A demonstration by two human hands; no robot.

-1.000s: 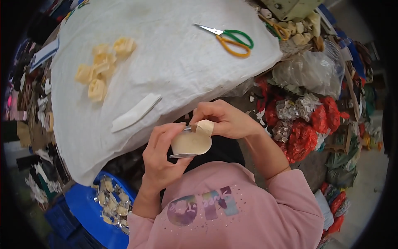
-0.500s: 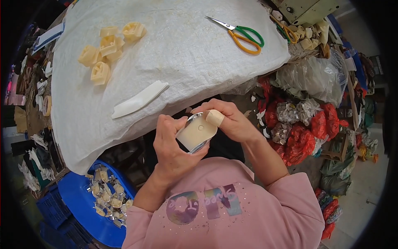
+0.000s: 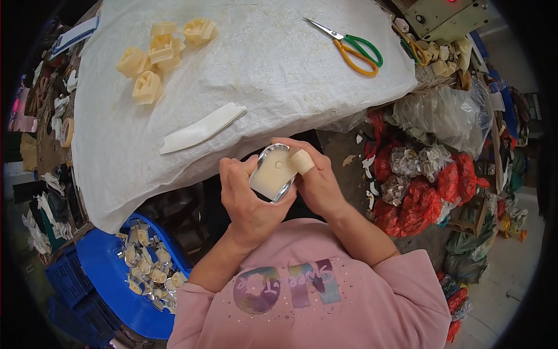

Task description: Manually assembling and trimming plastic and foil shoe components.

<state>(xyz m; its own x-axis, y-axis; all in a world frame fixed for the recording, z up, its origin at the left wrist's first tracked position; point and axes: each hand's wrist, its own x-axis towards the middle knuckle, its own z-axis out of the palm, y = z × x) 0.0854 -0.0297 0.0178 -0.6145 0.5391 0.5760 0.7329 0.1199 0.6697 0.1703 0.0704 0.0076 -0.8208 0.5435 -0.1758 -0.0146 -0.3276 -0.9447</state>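
Note:
Above my lap, just off the table's near edge, I hold a rounded cream piece with a shiny silver metal rim, its exact kind unclear. My left hand grips its left and lower rim, thumb and fingers on opposite sides. My right hand closes on its upper right side; a pale beige wrap covers the thumb, which presses near the rim. Ahead on the white-covered table lies a stack of white strips. Farther left sit several pale yellow moulded pieces.
Scissors with green and orange handles lie at the table's far right. A blue basin at lower left holds several silver-and-cream pieces. Red plastic bags and clear bags crowd the floor at right, below a pale green metal box.
The rimmed piece has turned slightly more upright in my hands, and my right hand has shifted round its edge. The whole view has moved a little; the table things lie as before.

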